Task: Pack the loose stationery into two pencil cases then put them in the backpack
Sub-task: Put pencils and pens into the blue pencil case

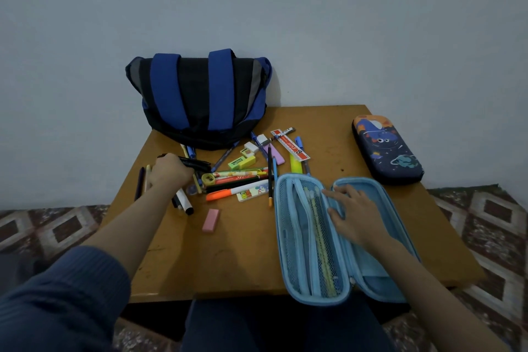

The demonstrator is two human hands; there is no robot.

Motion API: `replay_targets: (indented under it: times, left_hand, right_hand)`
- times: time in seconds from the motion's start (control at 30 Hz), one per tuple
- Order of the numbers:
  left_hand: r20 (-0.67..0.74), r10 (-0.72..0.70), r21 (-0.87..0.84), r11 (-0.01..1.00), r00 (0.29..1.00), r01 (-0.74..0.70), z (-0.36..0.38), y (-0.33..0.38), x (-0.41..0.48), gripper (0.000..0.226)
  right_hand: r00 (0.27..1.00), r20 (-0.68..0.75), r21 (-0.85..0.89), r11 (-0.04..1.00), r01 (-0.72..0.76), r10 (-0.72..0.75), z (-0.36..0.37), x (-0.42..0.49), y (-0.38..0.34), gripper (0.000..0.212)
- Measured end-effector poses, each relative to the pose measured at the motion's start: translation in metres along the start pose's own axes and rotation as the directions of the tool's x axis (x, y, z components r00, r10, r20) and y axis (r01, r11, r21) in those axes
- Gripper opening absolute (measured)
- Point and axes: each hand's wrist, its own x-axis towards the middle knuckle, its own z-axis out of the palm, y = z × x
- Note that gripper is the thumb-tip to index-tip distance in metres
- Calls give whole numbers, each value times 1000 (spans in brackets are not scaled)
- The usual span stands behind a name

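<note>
From my station I read the left hand (171, 173) as curled round a small bunch of black pens (197, 164) at the left edge of the loose stationery (243, 177), which lies scattered on the table (243, 260) just in front of the backpack (200, 100). The right hand (353, 216) lies flat with fingers spread, pressing on the open light-blue pencil case (383, 203) near its hinge and holding nothing.

I judge these pens to be light, stiff and smooth-barrelled. They would roll or fan apart if held loosely, so I would take them mid-barrel as 1 bundle. The pink eraser (211, 220) looks soft and grippy — easy to pinch by its long sides. The ruler (290, 144) is thin and flat, so I would probably lift it by an end. The case looks like a light, semi-rigid shell, so a flat palm should keep it from sliding.

The case lies open in 2 halves at the table's near edge, and its left half carries a mesh pocket with a few pencils (321, 237) inside. The pile mixes coloured pencils, an orange highlighter (218, 196), erasers and pens. The dark space-print case (387, 148) sits zipped — well apart at the right.
</note>
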Motion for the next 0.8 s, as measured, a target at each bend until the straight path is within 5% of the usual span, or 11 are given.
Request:
replay_targets:
  times: [0.43,0.8]
  left_hand:
    - [18,1,-12,1000,1000,-1,7,3,6,28]
    - [189,-44,-287,953,981,98,-2,18,-8,29]
  right_hand:
    - [999,-51,20,1000,8,-7,3,-1,0,41]
    - [999,-33,-12,1000,4,-4,2,-1,0,43]
